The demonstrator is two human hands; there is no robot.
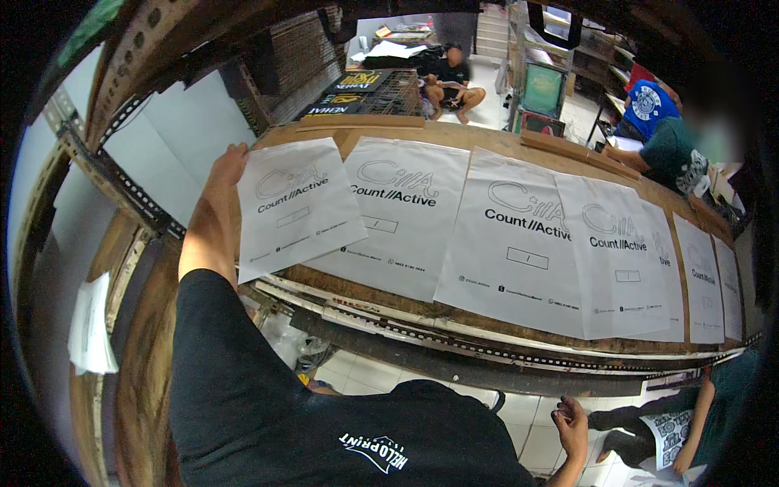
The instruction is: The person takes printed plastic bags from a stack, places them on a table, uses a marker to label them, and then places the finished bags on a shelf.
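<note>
At the left end of a long brown table [389, 300], my left hand [233, 162] pinches the upper left corner of a white printed sheet [302, 203]. The sheet lies tilted and overlaps a second white sheet [406, 195] on its right. Further right, more matching sheets [519, 235] lie in a row, some overlapping, each with dark print and a small outlined box. My right hand [570, 426] hangs low at my right side, away from the table. Its fingers are loosely bent and apart, with nothing visible in them.
Wooden strips [361, 122] lie along the table's far edge. A perforated metal frame [122, 183] stands close on my left. Beyond the table a person [453, 85] crouches. Others are at the right: one in blue [649, 105], one in green [673, 154], and one with a patterned sheet [669, 438].
</note>
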